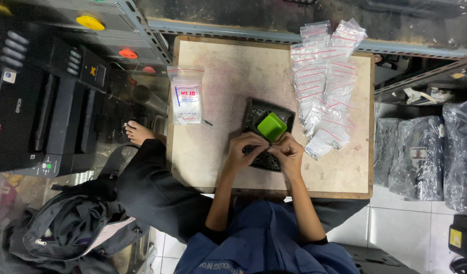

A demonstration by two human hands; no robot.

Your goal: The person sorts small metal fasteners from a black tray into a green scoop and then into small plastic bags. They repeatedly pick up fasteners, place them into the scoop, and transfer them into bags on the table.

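Seen from above, a person's left hand [243, 149] and right hand [288, 152] meet at centre frame over one dark rectangular tray [254, 114], fingers pressed together on something too small to make out. One bright green square plastic cup [271, 127] sits in the tray just above the hands. On the pale wooden counter [228, 76], one packet of clear zip bags [187, 96] lies upper left; a heap of small red-striped zip bags [325, 81], too many to count, spreads upper right.
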